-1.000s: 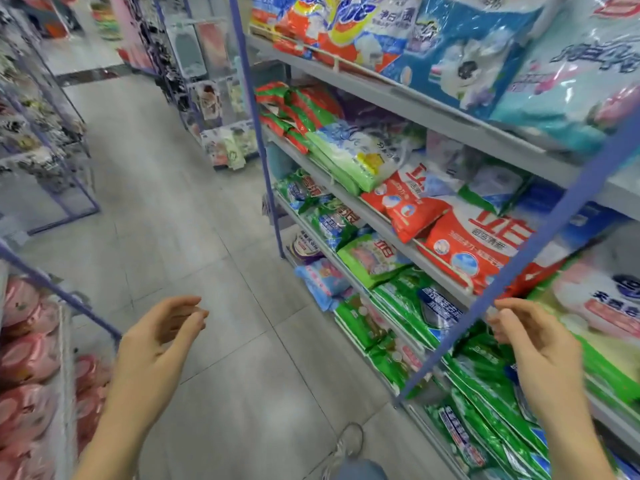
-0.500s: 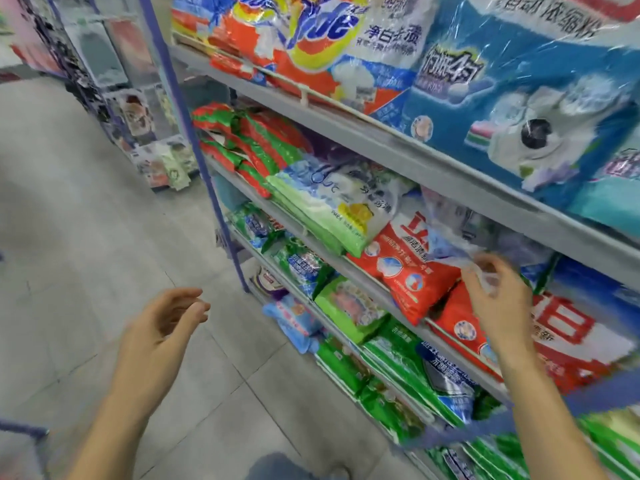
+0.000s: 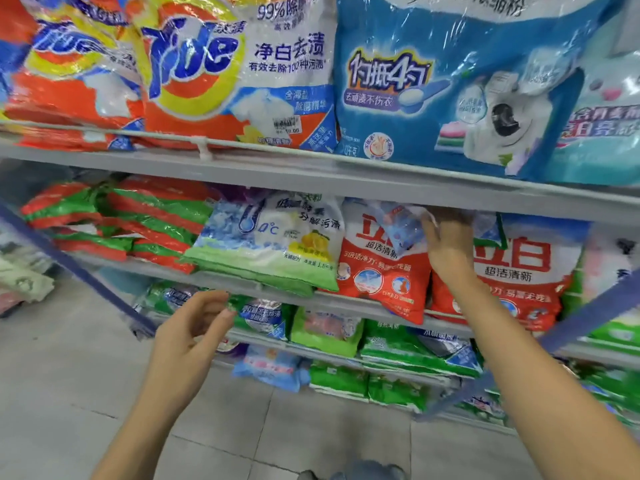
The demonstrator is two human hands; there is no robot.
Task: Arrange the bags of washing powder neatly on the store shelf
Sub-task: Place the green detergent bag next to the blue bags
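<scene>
A grey metal shelf unit (image 3: 346, 174) holds bags of washing powder on several levels. My right hand (image 3: 450, 244) reaches into the second level and grips a pale blue and white bag (image 3: 401, 226) lying on top of two red bags (image 3: 381, 271). Left of them lies a white and green bag (image 3: 273, 244), then a stack of red and green bags (image 3: 138, 220). My left hand (image 3: 194, 327) hovers in front of the lower shelf with fingers loosely curled, holding nothing.
The top level carries orange Tide bags (image 3: 221, 71) and a big blue bag (image 3: 457, 84). Green bags (image 3: 398, 348) fill the lower shelves, and a light blue bag (image 3: 270, 370) sticks out near the floor. A blue upright post (image 3: 79, 268) stands left. Grey floor tiles (image 3: 69, 393) lie below.
My view has swung right and closer to the shelf. My right hand rose from the shelf post into the second level and took hold of the pale blue bag. My left hand stayed in front.
</scene>
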